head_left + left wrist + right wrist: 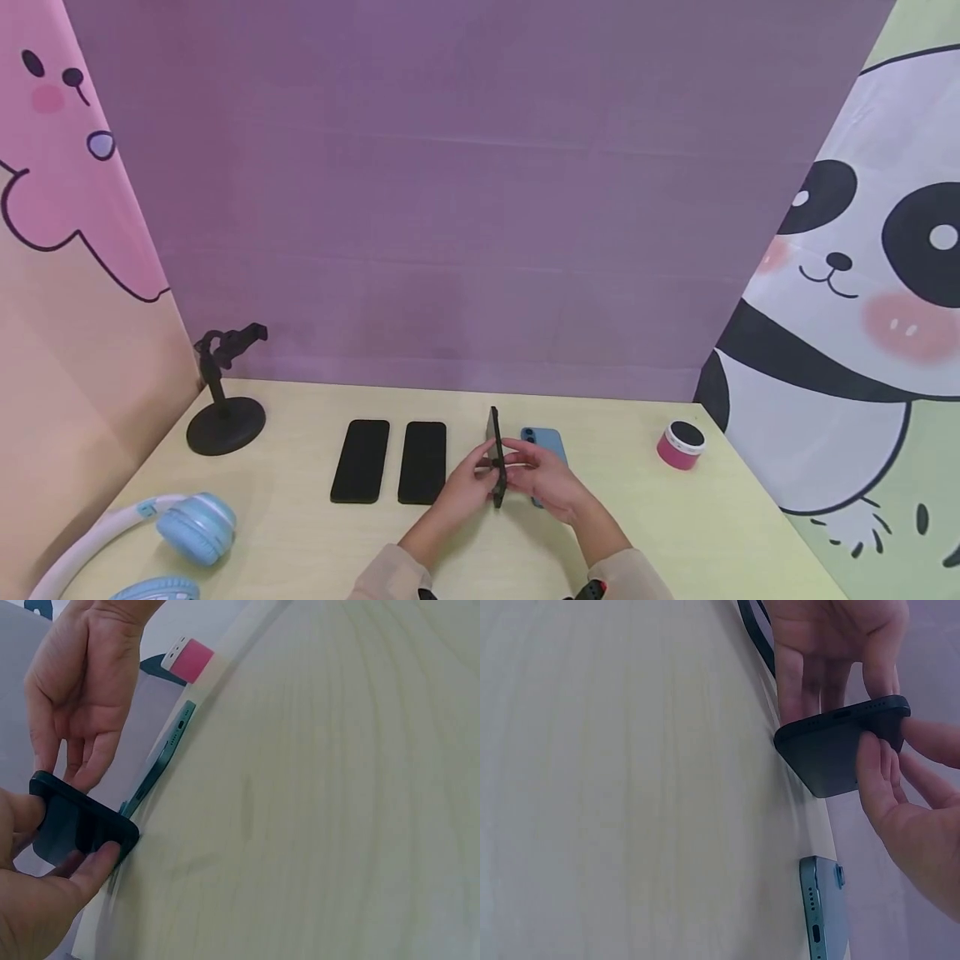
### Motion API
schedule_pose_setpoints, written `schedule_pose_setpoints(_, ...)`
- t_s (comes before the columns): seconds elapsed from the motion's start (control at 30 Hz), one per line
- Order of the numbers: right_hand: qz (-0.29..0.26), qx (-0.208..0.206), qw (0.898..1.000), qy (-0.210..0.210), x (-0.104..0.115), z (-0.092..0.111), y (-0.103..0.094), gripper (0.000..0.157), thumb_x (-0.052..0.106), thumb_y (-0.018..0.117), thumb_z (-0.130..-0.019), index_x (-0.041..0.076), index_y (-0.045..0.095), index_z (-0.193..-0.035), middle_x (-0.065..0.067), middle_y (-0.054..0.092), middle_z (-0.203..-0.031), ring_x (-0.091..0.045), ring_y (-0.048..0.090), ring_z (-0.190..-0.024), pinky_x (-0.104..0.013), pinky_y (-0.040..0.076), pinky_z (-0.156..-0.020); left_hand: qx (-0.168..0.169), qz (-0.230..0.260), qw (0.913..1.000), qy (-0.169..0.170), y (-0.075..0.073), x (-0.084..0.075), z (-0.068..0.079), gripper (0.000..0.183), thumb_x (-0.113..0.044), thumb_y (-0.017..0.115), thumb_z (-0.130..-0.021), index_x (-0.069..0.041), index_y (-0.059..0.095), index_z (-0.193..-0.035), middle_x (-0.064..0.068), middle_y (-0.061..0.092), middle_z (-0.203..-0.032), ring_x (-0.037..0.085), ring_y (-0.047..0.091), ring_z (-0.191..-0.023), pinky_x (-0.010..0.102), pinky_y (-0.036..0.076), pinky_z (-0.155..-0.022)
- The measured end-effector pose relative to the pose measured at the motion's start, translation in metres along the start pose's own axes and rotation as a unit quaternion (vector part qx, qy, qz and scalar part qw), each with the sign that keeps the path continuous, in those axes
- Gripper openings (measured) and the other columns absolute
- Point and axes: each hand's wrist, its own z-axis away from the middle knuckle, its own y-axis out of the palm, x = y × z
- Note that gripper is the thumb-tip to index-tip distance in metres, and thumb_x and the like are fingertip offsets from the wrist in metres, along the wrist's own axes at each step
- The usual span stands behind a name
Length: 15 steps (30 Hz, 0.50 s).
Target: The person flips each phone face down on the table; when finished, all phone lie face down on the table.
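Held phone [829, 757]: between both hands.
Left hand [472, 482]: grips held phone.
Right hand [546, 482]: touches held phone; partly hidden, cannot tell whether gripping.
Blue phone [551, 442]: partly behind right hand.

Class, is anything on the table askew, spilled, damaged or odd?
Nothing looks spilled or damaged. Slightly odd: the blue phone by the right hand lies camera side up; two flat black phones show no cameras.

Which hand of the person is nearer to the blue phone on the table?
Right. In the head view, the right hand partly hides the blue phone; the left hand is farther away, on the other side of the held dark phone.
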Motion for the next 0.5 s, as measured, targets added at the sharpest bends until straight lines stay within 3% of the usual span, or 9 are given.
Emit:
schedule_pose_setpoints(0.23,0.036,-0.015,0.999,0.0,-0.013,-0.007,0.002,0.058,-0.006,0.061,-0.089,-0.012,0.037,-0.142,-0.021,0.052,-0.116,-0.021,0.06,-0.096,-0.037,0.051,-0.088,-0.031,-0.033,0.9984,0.035,-0.003,-0.005,0.0,0.043,0.001,0.053,-0.097,0.004,0.047,-0.14,0.017,0.057,-0.114,0.031,0.062,-0.1,0.04,0.053,-0.081)
schedule_pose_setpoints(0.5,0.095,-0.029,0.995,0.023,-0.021,-0.007,0.01,0.058,-0.01,0.059,-0.081,-0.014,0.043,-0.137,-0.018,0.055,-0.112,-0.022,0.059,-0.094,-0.036,0.051,-0.081,-0.069,-0.089,0.9931,0.033,-0.009,-0.005,0.001,0.046,-0.008,0.056,-0.096,0.005,0.044,-0.138,0.015,0.06,-0.111,0.03,0.062,-0.1,0.043,0.052,-0.081)
